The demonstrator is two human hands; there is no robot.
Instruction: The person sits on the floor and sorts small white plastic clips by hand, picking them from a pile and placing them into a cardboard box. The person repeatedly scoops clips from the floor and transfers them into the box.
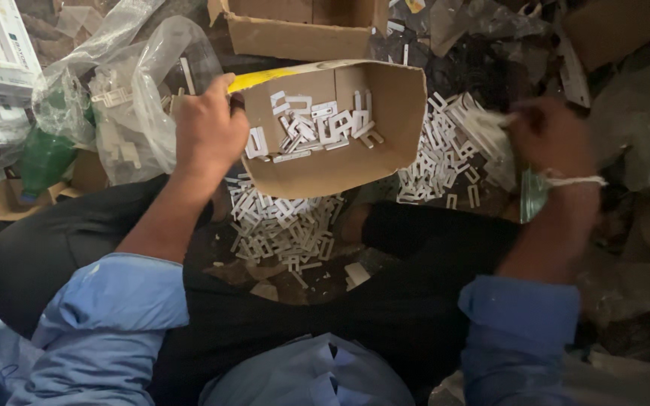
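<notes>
Cluttered floor, white plastic clips [283, 229] strewn between knees. Left hand [208, 131] grips cardboard box [385, 105] by left rim, open side tilted toward person. Right hand [554, 135], blurred, closed on clip handful [483, 131], just right of box, the nearer hand.

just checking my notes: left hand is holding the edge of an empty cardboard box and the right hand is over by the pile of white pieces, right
Not quite: the cardboard box is not empty. The head view shows white plastic pieces lying inside it. The rest holds: the left hand has its grip on the box's edge, and the right hand is by the pile of white pieces.
</notes>
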